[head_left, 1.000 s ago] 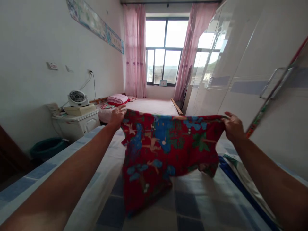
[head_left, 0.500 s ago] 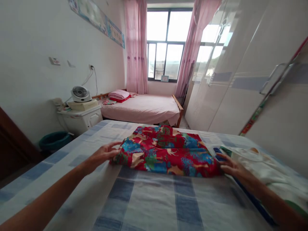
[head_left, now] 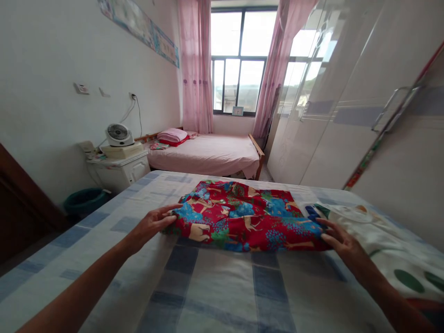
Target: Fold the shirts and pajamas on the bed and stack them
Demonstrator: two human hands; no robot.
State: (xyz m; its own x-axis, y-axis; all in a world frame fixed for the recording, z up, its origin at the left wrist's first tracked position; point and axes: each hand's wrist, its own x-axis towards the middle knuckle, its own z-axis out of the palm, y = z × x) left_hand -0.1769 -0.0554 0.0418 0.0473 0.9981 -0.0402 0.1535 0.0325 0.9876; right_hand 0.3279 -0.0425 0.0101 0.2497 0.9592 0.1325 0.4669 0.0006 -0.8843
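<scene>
A red printed cloth (head_left: 243,222) with animals, trees and blue patches lies folded on the blue-and-white checked bedspread (head_left: 222,286). Whether it is a garment I cannot tell. At its left end, my left hand (head_left: 152,225) pinches the near fold between thumb and fingers. My right hand (head_left: 342,238) grips the opposite end the same way, with the near edge stretched between both hands and raised slightly. Beside my right forearm lies a white garment (head_left: 378,240) with green spots, and a dark blue piece of fabric (head_left: 311,212) shows near its edge.
A glossy white wardrobe (head_left: 333,120) stands along the right. Beyond this bed is a pink-covered bed (head_left: 208,150) under the window. At left are a white nightstand (head_left: 121,169), a small fan (head_left: 119,133) and a teal bin (head_left: 85,201).
The near fold's right end has shifted slightly right with my right hand, and the cloth's near edge looks straighter. My left hand stays at the left end. The view has shifted a little.
</scene>
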